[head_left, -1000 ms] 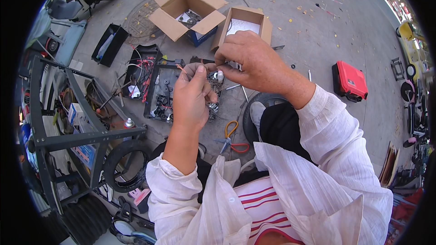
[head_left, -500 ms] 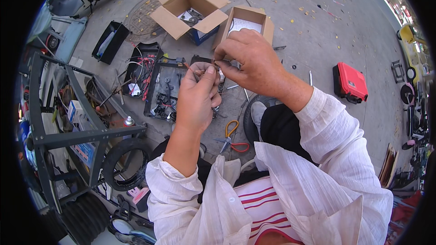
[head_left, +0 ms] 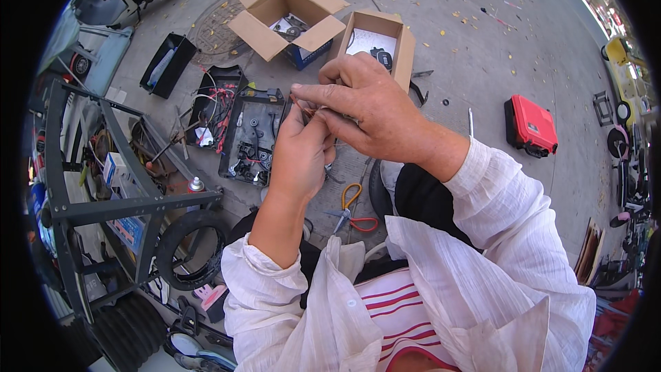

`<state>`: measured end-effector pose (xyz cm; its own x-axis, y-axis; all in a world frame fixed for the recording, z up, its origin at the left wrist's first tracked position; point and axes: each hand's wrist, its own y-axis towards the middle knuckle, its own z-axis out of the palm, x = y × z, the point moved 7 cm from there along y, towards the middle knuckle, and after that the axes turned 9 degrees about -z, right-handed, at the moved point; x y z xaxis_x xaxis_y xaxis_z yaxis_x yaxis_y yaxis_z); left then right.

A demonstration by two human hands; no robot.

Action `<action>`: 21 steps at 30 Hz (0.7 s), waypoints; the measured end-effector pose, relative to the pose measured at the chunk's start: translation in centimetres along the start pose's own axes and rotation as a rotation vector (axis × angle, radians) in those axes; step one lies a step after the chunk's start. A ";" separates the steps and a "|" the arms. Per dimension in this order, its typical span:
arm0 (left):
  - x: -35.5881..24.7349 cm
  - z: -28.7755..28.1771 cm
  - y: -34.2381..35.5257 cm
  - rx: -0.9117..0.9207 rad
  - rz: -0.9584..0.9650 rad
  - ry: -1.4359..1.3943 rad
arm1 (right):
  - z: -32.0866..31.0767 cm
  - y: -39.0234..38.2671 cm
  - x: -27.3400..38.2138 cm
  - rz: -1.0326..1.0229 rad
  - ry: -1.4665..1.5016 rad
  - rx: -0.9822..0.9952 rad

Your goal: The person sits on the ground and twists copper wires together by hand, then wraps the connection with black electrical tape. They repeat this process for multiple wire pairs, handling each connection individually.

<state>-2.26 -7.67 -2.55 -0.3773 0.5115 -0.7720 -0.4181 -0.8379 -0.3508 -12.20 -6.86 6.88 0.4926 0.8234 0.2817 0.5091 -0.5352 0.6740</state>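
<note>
Thin reddish wire (head_left: 295, 100) shows between my fingertips, just in front of my chest. My left hand (head_left: 301, 148) is closed in a pinch on it, thumb pointing up. Over it from the right comes my right hand (head_left: 375, 107), its thumb and forefinger also pinched at the wire. The far ends of the wire are hidden behind the fingers. Beyond my hands, a black plastic tray (head_left: 230, 143) of screws and small parts lies on the ground. Scissors (head_left: 350, 212) with one yellow and one red handle lie below my hands.
A black box of tangled wires (head_left: 219, 100), an open cardboard box (head_left: 265, 31) and a second carton (head_left: 407, 48) stand ahead. A red case (head_left: 536, 125) is at right. A dark metal frame (head_left: 148, 203) and a tyre (head_left: 189, 249) crowd the left.
My right hand has shifted down and left over the left fingertips, and its forefinger now stretches across. A dark object in the second carton has come into view. My left hand stays nearly in place.
</note>
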 end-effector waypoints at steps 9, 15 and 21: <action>0.2 0.2 0.1 -0.044 -0.006 0.127 | -0.2 0.0 -0.7 0.013 0.010 -0.063; 0.3 -0.6 0.5 -0.106 0.134 0.358 | -0.2 -0.1 -1.0 0.057 0.120 -0.038; -0.7 -0.5 0.2 -0.210 0.374 0.761 | -0.1 -0.4 -2.0 0.146 0.288 0.000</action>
<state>-1.64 -8.26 -2.38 0.2262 -0.0075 -0.9740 -0.1875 -0.9816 -0.0359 -13.47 -8.25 6.15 0.3407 0.7573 0.5571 0.4475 -0.6518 0.6123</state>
